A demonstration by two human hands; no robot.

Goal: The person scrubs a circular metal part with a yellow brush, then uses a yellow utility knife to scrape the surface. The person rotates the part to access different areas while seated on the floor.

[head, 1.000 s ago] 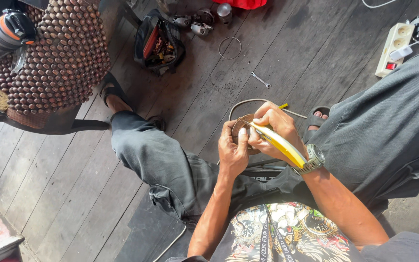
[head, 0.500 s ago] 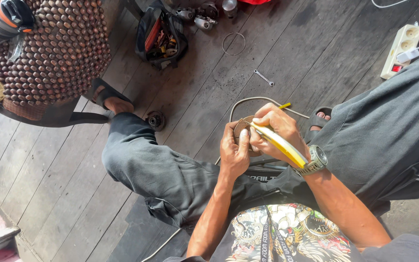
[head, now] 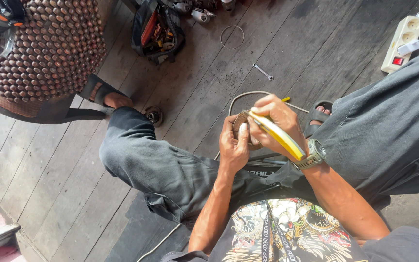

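The small round brownish part sits clamped in my left hand, over my lap. My right hand is closed around the yellow-handled tool, its tip against the part's upper edge. I judge the work midway; nothing looks freed yet.

Bright daylight, hard; sun hits the plank floor toward its far edge and the power strip, slightly blown out; soft shadow under the knees; lower left corner dimmer; focus sharp mid-frame, mild wide-angle stretch at the edges; no motion blur.
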